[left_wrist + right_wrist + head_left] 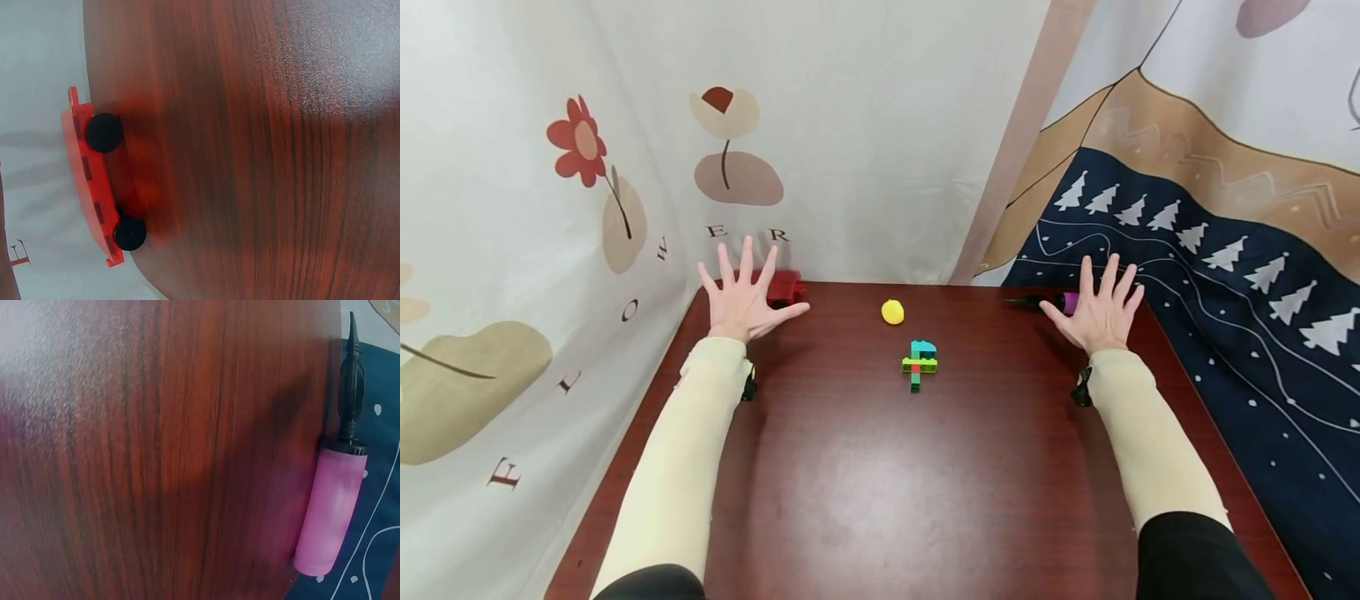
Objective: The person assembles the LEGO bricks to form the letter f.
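Note:
My left hand (740, 302) is held palm up over the table's far left, fingers spread and nothing in it. Partly hidden behind it is a red toy cart (785, 287); the left wrist view shows its red body (92, 181) on black wheels (104, 132). On the far right, my right hand (1102, 310) has its fingers spread too and holds nothing. Nearest to it lies a hand pump with a black nozzle (351, 387) and a pink-purple barrel (331, 509), partly covered by the hand in the head view.
Between the hands a yellow ball (892, 312) sits toward the back of the dark wooden table (880, 500). Just in front of it is a small figure of building blocks (917, 366) in green, blue and red. Printed curtains (865, 142) hang along the back and sides.

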{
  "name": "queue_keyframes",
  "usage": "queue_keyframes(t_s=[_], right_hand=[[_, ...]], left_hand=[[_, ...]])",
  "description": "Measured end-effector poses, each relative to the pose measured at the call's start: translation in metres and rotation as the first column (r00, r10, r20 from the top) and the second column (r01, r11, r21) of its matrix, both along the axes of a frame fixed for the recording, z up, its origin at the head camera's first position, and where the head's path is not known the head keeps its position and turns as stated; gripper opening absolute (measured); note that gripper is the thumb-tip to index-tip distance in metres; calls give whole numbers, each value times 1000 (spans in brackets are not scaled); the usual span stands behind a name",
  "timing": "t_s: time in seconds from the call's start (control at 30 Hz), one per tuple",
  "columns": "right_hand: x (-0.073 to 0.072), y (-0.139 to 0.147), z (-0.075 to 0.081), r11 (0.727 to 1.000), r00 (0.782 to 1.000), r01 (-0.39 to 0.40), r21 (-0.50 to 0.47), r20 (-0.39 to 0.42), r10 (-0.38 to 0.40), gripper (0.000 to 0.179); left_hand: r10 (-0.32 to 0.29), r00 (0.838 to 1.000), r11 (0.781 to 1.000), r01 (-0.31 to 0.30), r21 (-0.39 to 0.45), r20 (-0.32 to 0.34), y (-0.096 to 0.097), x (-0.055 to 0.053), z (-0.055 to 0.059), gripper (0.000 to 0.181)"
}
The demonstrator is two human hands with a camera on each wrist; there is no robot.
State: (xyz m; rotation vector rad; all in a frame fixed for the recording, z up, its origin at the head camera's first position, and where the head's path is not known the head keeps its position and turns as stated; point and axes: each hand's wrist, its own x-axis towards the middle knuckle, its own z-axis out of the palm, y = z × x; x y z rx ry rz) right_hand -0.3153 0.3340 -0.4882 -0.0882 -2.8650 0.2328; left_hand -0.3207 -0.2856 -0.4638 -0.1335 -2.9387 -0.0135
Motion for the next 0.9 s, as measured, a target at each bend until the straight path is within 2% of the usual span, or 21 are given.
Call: queue_keyframes(t_s=[0.17, 0.57, 0.9], right_hand=[[-1, 3, -2, 1000, 1000, 6, 11, 16, -6, 113], [0, 5, -9, 1000, 999, -1, -22, 38, 2, 114], [0, 2, -6, 999, 999, 0, -37, 47, 1, 114]], left_hand=[[12, 1000, 1000, -12, 5, 29, -1, 0, -1, 118], [15, 999, 1000, -15, 21, 37, -5, -1, -5, 117], [23, 998, 999, -25, 30, 63, -6, 0, -2, 118]])
